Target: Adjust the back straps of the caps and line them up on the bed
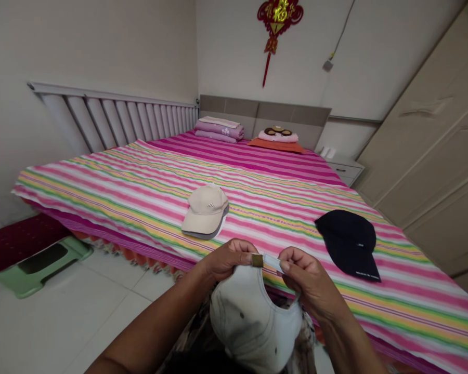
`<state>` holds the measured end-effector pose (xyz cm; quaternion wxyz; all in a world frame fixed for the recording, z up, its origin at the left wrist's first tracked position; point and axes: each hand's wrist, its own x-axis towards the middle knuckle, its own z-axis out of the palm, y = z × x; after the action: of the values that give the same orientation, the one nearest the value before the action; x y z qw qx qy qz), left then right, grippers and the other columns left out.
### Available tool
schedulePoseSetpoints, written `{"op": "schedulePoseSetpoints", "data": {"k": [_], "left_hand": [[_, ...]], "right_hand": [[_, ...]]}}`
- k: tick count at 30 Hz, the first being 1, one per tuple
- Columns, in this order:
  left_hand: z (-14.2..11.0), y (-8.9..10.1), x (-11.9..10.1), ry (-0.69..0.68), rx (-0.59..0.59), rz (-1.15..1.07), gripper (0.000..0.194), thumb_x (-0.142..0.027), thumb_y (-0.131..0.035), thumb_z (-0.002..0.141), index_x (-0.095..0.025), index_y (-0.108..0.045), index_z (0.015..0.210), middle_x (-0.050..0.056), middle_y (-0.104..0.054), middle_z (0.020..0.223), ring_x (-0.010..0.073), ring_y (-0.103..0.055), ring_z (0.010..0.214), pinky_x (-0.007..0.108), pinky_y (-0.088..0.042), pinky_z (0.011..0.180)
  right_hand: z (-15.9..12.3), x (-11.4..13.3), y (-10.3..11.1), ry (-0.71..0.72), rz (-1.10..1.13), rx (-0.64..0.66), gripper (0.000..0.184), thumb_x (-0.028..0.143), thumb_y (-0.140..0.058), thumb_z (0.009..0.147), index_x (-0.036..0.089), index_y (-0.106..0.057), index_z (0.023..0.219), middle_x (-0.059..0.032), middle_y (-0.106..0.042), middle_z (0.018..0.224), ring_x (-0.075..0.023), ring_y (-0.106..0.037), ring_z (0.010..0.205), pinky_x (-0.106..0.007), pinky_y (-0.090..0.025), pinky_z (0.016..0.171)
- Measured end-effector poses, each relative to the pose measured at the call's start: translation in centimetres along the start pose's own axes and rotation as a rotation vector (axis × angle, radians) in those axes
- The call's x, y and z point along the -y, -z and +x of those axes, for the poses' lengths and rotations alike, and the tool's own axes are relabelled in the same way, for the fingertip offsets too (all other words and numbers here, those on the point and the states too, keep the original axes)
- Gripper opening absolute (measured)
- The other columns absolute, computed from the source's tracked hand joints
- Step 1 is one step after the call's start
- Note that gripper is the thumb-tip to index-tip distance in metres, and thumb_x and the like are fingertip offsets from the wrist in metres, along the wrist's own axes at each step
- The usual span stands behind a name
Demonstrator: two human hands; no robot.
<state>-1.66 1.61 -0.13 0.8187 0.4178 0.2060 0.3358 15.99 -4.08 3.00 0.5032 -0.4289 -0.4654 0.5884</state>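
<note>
My left hand (228, 259) and right hand (310, 275) are clamped on the buckled rear strap (271, 262) of a white baseball cap (253, 322); a beige cap (205, 210) and a navy cap (349, 244) lie ahead on the striped bed (140, 208).

Held cap (253, 322): in front of the bed, below and between both hands, its strap (271, 261) pinched between them.
Left hand (228, 259): on the strap's left end, nearest the buckle (257, 261).
Right hand (310, 278): on the strap's right end.
Bed (281, 228): ahead, its headboard (265, 111) at the far end against the wall.
Left cap (205, 210): on the bed, ahead of the left hand.
Right cap (349, 244): on the bed, right of the left cap and well apart from it.
Folded bedding (219, 130): on the bed, against the headboard's left part.
Pillow (277, 137): on the bed, right of the folded bedding.
Nightstand (345, 169): right of the headboard.
Radiator (113, 122): on the left wall, beside the bed.
Wardrobe (421, 140): along the right side of the bed.
Stool (39, 265): on the floor, left of the bed.
Rug (19, 241): behind the stool, beside the bed.
Ornament (276, 26): on the wall, above the headboard.
</note>
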Motion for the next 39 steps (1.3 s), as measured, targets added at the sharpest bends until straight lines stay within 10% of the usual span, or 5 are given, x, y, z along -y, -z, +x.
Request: {"op": "schedulePoseSetpoints", "data": {"k": [15, 29, 39], "left_hand": [[0.1, -0.2, 0.1, -0.014, 0.012, -0.007, 0.029, -0.031, -0.076, 0.05, -0.009, -0.062, 0.064, 0.001, -0.057, 0.053, 0.0057, -0.046, 0.041, 0.017, -0.032, 0.042], [0.1, -0.8, -0.1, -0.011, 0.027, -0.016, 0.031, -0.031, -0.078, 0.047, -0.009, -0.065, 0.064, 0.0, -0.056, 0.051, 0.0049, -0.044, 0.042, 0.017, -0.032, 0.043], [0.0, -1.0, 0.0, -0.034, -0.024, 0.06, 0.031, -0.032, -0.077, 0.048, -0.009, -0.063, 0.063, 0.0, -0.055, 0.052, 0.0047, -0.044, 0.043, 0.017, -0.032, 0.044]], "right_hand": [[0.1, -0.1, 0.1, 0.086, -0.311, 0.104, 0.024, 0.038, -0.06, 0.072, 0.014, -0.06, 0.071, 0.0011, -0.052, 0.058, -0.008, -0.041, 0.049, -0.022, -0.032, 0.047], [0.3, -0.9, 0.0, -0.041, 0.029, 0.085, 0.024, 0.036, -0.065, 0.066, 0.014, -0.057, 0.068, 0.0087, -0.029, 0.043, -0.0054, -0.019, 0.042, -0.023, -0.011, 0.043], [0.4, -0.2, -0.2, 0.001, -0.175, 0.116, 0.025, 0.037, -0.064, 0.067, 0.013, -0.057, 0.063, 0.0065, -0.033, 0.048, -0.0053, -0.019, 0.044, -0.022, -0.013, 0.042]]}}
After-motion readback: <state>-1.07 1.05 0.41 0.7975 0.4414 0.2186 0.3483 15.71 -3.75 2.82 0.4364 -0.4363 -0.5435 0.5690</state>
